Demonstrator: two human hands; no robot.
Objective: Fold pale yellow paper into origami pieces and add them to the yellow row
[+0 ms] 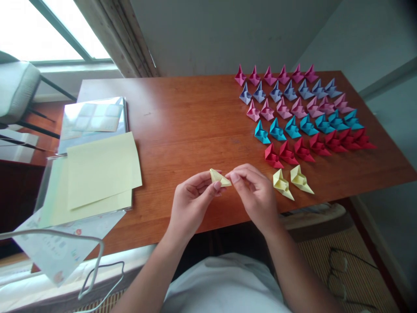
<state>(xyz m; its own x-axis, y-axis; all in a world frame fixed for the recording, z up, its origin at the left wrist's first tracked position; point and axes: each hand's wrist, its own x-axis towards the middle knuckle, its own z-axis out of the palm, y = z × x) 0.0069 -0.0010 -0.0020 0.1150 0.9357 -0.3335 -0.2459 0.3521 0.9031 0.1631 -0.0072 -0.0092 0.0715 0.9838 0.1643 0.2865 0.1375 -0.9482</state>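
Note:
My left hand [192, 198] pinches a small folded piece of pale yellow paper [219, 178] between thumb and fingers, above the front part of the wooden table. At the paper's right tip, my right hand [256, 191] has its thumb and index finger pressed together on the corner. To the right of my right hand stand two finished-looking yellow folded shapes [282, 184]. Behind them is a row of red folded shapes [303, 151].
Further back stand rows of blue [308, 125], pink [298, 108], lilac [289, 91] and magenta [269, 76] folded shapes. Yellow paper sheets [100, 169] lie on a folder at the left. A white cable [100, 256] hangs by the front left edge.

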